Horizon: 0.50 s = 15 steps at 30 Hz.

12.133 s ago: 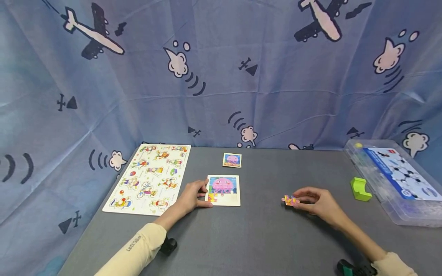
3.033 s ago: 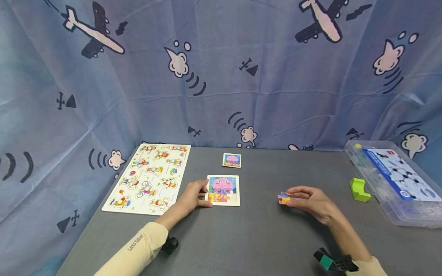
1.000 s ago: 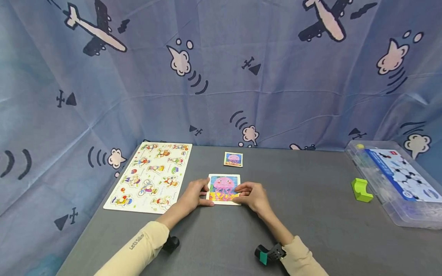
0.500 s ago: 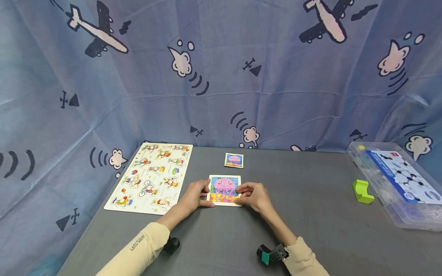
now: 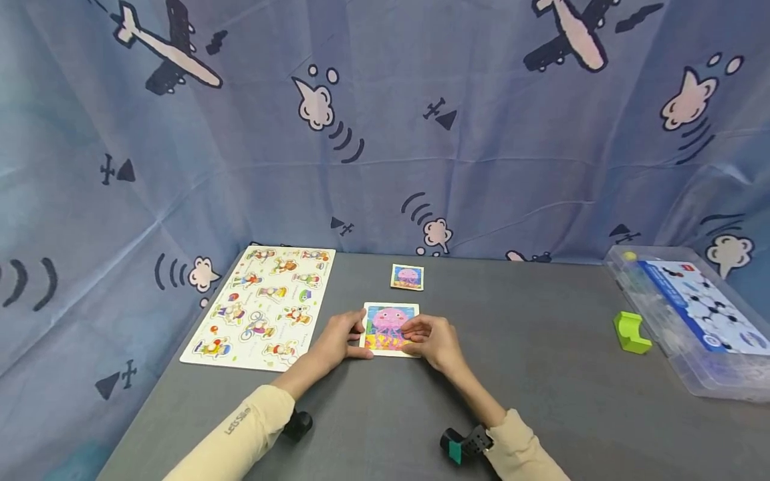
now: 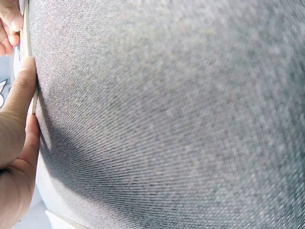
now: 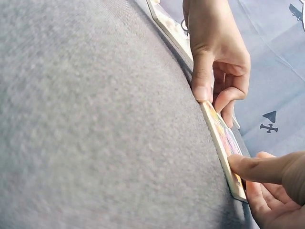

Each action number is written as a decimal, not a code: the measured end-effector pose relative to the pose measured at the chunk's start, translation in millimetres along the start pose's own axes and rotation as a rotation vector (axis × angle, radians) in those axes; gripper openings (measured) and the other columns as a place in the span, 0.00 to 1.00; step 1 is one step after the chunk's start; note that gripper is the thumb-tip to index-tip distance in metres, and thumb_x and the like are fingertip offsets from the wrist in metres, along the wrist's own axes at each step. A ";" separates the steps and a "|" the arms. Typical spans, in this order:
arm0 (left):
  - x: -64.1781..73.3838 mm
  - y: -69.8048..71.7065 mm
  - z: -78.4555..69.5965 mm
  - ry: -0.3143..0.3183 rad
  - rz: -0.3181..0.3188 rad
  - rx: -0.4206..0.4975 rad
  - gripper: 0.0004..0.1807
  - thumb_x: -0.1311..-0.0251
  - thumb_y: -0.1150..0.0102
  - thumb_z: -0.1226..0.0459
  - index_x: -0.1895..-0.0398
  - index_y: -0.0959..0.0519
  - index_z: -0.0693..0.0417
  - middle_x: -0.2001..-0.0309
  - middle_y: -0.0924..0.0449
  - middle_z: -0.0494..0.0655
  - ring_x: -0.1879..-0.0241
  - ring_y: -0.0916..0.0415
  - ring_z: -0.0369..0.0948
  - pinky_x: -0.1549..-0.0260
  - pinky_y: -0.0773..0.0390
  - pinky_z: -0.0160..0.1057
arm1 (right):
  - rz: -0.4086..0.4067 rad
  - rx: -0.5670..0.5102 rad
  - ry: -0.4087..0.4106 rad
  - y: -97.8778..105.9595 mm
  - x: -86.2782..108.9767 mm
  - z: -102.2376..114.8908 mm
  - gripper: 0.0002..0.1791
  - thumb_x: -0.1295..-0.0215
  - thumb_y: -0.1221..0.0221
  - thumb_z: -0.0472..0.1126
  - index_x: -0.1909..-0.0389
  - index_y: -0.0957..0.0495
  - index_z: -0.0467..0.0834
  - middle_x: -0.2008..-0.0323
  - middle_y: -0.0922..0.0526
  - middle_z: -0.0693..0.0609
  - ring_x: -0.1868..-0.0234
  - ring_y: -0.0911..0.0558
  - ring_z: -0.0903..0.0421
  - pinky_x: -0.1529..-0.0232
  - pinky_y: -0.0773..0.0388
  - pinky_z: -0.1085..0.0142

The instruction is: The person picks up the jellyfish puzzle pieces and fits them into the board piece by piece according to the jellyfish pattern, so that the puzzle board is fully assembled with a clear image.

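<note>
A small square jigsaw puzzle (image 5: 388, 319) with a pale frame lies flat on the grey table. Its picture is a pink octopus over yellow and orange ground, with pieces across the whole picture. My left hand (image 5: 331, 342) holds the frame's left side, thumb at the near corner and fingers farther up the edge. The right hand (image 5: 440, 344) touches the lower right of the picture with its thumb and fingertips. In the right wrist view, that thumb rests on the puzzle (image 7: 223, 138) surface. The left wrist view catches only the left hand (image 6: 16, 138) at its margin.
Behind the puzzle lies a small octopus picture card (image 5: 407, 276). A white board of cartoon figures (image 5: 261, 307) is at left. At right are a green curved block (image 5: 631, 333) and a clear plastic case (image 5: 680, 361). A patterned curtain (image 5: 385, 167) hangs behind.
The right hand has brought a jigsaw piece from the right into the puzzle's lower right. Since half a second ago its fingertips have shifted slightly left. The left hand stays put.
</note>
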State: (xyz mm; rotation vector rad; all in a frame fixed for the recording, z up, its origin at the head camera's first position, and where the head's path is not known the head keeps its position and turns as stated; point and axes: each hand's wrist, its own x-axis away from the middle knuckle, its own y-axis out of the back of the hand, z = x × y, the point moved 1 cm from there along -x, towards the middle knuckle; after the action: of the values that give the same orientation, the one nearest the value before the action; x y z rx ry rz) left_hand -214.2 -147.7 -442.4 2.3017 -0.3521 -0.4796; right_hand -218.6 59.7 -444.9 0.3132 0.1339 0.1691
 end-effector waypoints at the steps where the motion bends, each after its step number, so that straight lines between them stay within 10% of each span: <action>1: 0.4 0.3 0.1 -0.001 -0.002 0.001 0.22 0.63 0.21 0.68 0.71 0.28 0.67 0.58 0.23 0.64 0.59 0.23 0.51 0.64 0.17 0.38 | 0.012 -0.002 0.001 0.4 0.0 -0.4 0.16 0.62 0.30 0.17 0.69 0.19 0.28 0.70 0.15 0.38 0.67 0.15 0.47 0.68 0.18 0.73; 8: -1.0 0.1 -1.6 0.018 0.041 0.003 0.32 0.62 0.22 0.68 0.52 0.25 0.74 0.67 0.27 0.55 0.63 0.25 0.47 0.62 0.17 0.37 | 0.095 -0.178 -0.034 12.9 2.9 -5.1 0.17 0.53 0.33 0.20 0.60 0.23 0.23 0.63 0.18 0.31 0.62 0.15 0.46 0.63 0.17 0.71; 15: 1.1 11.4 -7.1 0.200 0.153 0.102 0.41 0.58 0.24 0.71 0.40 0.35 0.75 0.42 0.30 0.65 0.43 0.29 0.56 0.51 0.20 0.40 | 0.087 -0.325 -0.141 42.1 6.1 -11.1 0.21 0.43 0.38 0.23 0.48 0.29 0.22 0.53 0.21 0.30 0.59 0.17 0.57 0.58 0.19 0.71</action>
State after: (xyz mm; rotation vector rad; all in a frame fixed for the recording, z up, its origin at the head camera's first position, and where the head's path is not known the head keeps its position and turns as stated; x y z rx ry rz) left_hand -211.3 -151.5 -429.8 2.3737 -0.4577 -0.1573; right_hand -220.5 103.5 -442.7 0.0067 -0.0480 0.2502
